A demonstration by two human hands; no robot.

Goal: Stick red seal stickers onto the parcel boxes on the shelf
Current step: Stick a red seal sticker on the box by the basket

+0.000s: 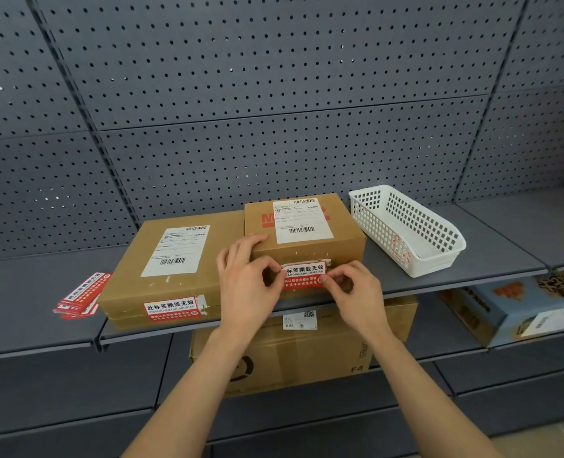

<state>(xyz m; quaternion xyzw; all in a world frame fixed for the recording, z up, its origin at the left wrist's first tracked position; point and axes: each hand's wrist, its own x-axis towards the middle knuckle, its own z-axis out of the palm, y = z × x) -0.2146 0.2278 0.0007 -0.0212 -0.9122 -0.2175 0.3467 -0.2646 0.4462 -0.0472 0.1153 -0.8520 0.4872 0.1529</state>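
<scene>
Two brown parcel boxes stand side by side on the grey shelf (36, 309). The wide flat box (135, 269) on the left carries a red seal sticker (171, 310) over its front edge. On the smaller, taller box (343, 239) a second red sticker (303, 274) lies over the front top edge. My left hand (244, 282) rests on that box's left corner, thumb and fingers pressing the sticker's left end. My right hand (353, 292) pinches the sticker's right end against the box front.
A pile of spare red stickers (82, 294) lies on the shelf left of the flat box. A white plastic basket (406, 226) stands to the right. Below the shelf sit a large carton (294, 358) and a printed box (512, 309). Pegboard backs the shelf.
</scene>
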